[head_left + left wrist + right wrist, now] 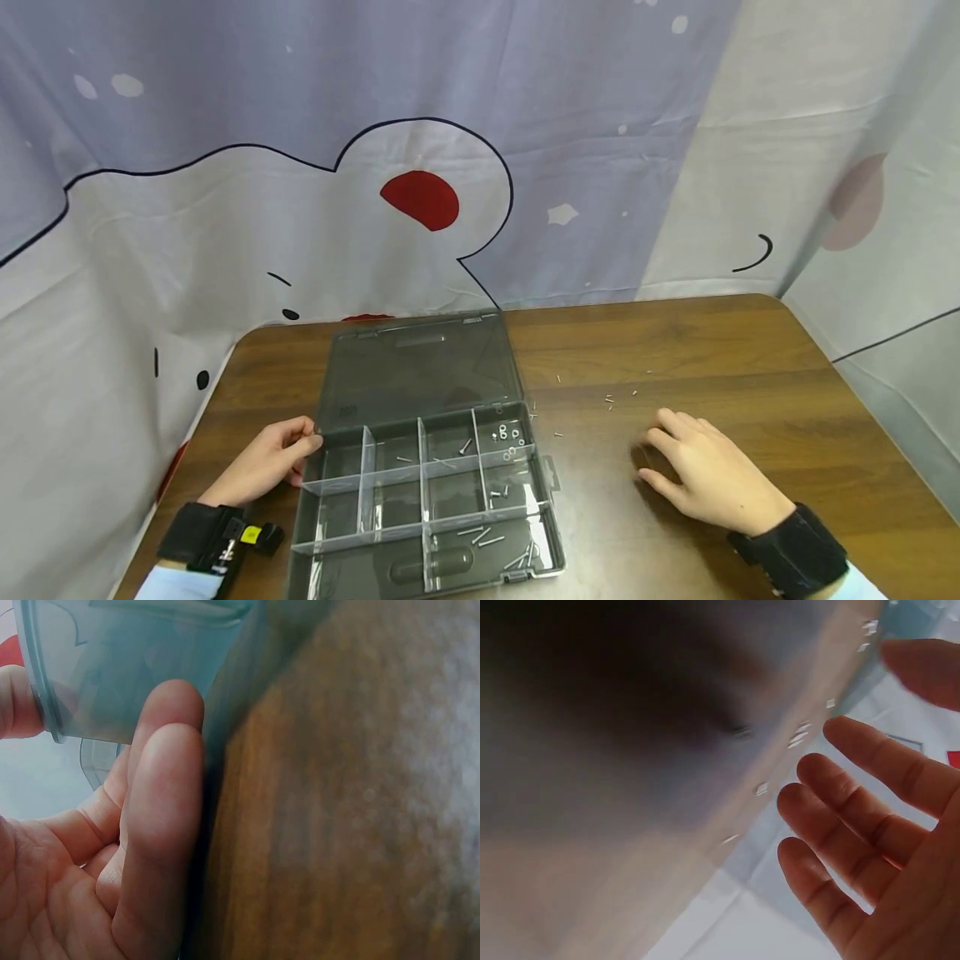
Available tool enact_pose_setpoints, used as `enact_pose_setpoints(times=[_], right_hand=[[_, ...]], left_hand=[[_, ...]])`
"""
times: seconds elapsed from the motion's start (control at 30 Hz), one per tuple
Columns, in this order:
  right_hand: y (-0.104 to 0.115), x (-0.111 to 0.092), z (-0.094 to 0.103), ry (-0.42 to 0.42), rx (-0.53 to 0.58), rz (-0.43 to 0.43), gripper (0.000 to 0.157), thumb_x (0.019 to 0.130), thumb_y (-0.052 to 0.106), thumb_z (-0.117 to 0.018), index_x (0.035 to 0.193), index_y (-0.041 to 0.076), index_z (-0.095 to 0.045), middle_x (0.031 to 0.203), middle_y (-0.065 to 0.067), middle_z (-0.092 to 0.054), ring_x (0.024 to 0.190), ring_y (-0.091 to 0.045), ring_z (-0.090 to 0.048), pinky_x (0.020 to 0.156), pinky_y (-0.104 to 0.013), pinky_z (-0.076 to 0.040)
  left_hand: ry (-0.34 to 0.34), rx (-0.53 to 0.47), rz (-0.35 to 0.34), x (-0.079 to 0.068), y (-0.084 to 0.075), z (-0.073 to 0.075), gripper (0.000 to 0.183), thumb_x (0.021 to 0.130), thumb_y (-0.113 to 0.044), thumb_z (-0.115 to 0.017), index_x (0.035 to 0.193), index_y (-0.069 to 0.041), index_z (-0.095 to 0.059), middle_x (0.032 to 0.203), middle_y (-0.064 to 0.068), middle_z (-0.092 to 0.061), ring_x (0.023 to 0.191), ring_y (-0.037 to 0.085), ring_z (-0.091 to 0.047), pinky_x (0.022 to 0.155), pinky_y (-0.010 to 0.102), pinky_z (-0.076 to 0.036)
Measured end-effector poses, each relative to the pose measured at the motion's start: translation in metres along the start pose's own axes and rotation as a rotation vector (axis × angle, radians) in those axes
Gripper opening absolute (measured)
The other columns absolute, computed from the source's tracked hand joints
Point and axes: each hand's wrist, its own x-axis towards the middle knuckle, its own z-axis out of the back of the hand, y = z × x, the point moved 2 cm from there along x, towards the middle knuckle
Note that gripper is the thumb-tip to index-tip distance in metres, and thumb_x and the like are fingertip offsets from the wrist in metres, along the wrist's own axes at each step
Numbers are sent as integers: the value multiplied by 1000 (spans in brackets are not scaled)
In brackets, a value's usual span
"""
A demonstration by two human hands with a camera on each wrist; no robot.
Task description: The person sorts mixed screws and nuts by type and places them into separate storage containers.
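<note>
A grey translucent compartment box [390, 531] lies on the table with its lid [420, 367] folded back behind it. At its left wall, my left hand [262, 458] grips the edge; in the left wrist view the thumb [16, 705] is at the rim and the fingers [161, 795] lie along the outer wall. Small nuts [503, 430] sit in the back right compartment, and longer screws [491, 541] lie in the front right one. My right hand [708, 475] hovers over the table right of the box, fingers spread and holding nothing. Tiny screws [609, 397] lie scattered beyond its fingertips.
The wooden table [750, 358] has rounded back corners. A printed curtain [585, 167] hangs behind it and along the sides. Another tiny screw [558, 434] lies close to the box's right wall. A latch tab [551, 473] juts out from that wall.
</note>
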Motion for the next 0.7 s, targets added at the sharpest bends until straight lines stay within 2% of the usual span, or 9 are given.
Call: enact_pose_setpoints(times=[0.13,0.3,0.53,0.7], right_hand=[[-9,-19,0,0,9,-19,30,72,22,-92,94,17,-72,88,10,-51,72,0,-44,65,-27,-46],[-11,-30,-3,-3,99,-57,30,71,11,-93,92,18,-73,87,12,-54,71,4,-51,60,-17,-46],[-9,-33,-3,9,101,-124,30,72,1,-90,85,22,-72,84,14,-56,70,-2,-60,59,-20,-51],[-7,-28,-3,0,65,-149,34,72,-2,-87,76,24,-66,78,15,-53,65,2,-55,56,-22,-49]], left_hand=[[-5,0,-6,0,1,0,24,106,-23,-57,96,-4,-49,71,5,-49,59,14,-56,57,32,-58],[-10,9,-5,0,0,0,25,106,-24,-57,95,-4,-49,70,5,-49,59,14,-56,57,32,-58],[-4,7,-2,-1,-2,-1,27,107,-25,-58,93,-5,-46,71,4,-47,59,14,-55,58,32,-58],[-7,4,-3,-1,-2,-1,26,106,-24,-58,94,-3,-47,71,4,-46,58,14,-55,57,32,-58]])
